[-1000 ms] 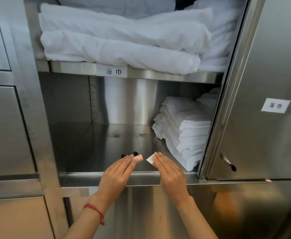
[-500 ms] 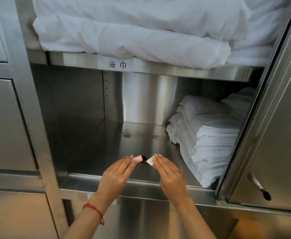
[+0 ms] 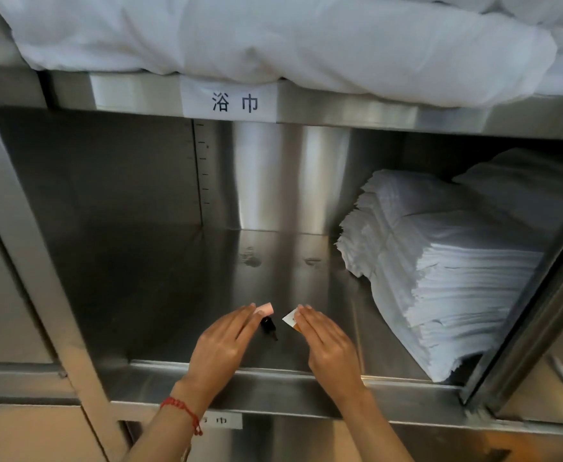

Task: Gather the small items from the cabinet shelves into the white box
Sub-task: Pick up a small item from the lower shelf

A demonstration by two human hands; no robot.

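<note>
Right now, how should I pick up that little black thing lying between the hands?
Probably pinch the small black item across its narrow sides, coming down from above. It lies flat on the steel shelf, between the left hand and right hand, so nothing slips underneath.

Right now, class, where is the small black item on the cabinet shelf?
In the head view, the small black item lies near the front of the lower shelf, between the left hand and right hand, below the pink item.

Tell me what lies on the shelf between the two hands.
In the head view, a small black item lies on the steel shelf between the left hand and the right hand, closer to the left.
</note>
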